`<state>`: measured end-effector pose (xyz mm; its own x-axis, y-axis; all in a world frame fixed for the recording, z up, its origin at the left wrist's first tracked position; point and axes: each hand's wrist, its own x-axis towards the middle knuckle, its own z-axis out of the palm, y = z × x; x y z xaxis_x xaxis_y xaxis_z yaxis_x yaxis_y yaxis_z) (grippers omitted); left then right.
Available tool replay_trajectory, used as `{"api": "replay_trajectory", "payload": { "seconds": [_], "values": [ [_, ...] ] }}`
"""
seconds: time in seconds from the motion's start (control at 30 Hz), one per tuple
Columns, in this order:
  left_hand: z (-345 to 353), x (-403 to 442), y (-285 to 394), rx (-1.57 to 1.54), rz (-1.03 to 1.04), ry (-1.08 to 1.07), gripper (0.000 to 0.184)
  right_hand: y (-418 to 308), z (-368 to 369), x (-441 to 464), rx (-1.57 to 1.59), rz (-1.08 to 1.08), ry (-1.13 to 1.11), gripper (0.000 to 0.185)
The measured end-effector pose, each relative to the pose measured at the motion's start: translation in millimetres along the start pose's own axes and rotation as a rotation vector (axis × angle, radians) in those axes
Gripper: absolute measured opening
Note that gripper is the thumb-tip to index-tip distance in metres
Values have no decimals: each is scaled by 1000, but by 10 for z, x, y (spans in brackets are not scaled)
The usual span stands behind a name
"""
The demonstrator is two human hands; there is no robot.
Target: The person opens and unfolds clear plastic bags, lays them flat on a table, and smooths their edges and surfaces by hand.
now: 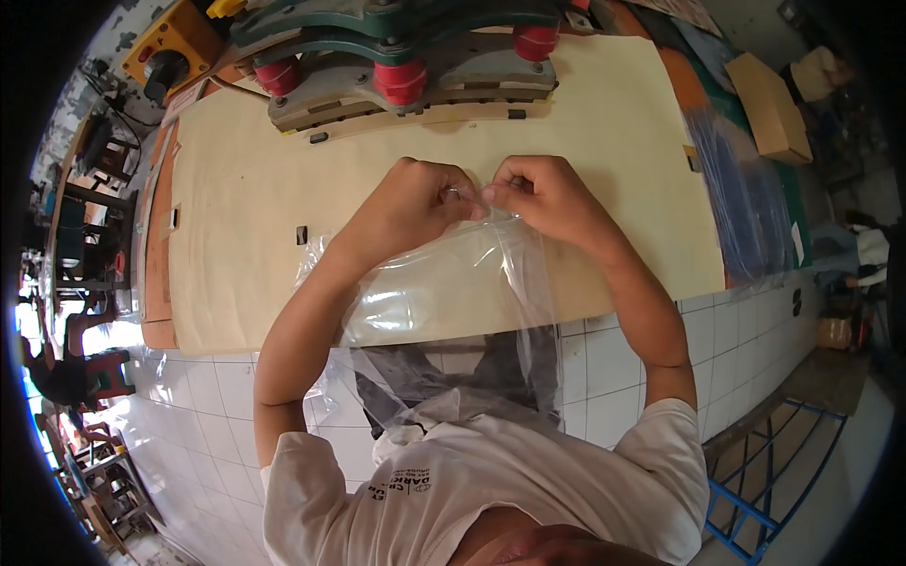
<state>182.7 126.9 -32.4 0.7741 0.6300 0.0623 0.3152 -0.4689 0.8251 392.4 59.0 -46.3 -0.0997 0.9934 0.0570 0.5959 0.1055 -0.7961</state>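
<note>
A clear plastic sheet (425, 292) hangs from my two hands, over the near edge of the table and down toward my lap. My left hand (425, 200) is closed in a pinch on the sheet's upper edge. Close beside it, nearly touching, my right hand (538, 193) also pinches that edge. Creases and bright reflections run across the plastic. Whether it is a single layer or a bag, I cannot tell. Both hands are above the cream-coloured work surface (623, 141), in front of the machine.
A green press-like machine (387, 57) with red cylinders stands at the back. A yellow control box (170, 52) with a black knob is at its left. Folded plastic (746, 208) and a cardboard box (769, 108) lie at the right. A blue metal frame (774, 481) stands low right.
</note>
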Motion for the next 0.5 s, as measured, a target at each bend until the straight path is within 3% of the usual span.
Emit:
{"api": "replay_trajectory", "payload": {
  "seconds": [0.37,0.5],
  "values": [
    [-46,26,-134,-139,-91,-94,17,187,18,54,537,106,-93,17],
    [-41,39,-141,-138,-106,-106,23,152,13,54,556,109,-97,17]
  ]
}}
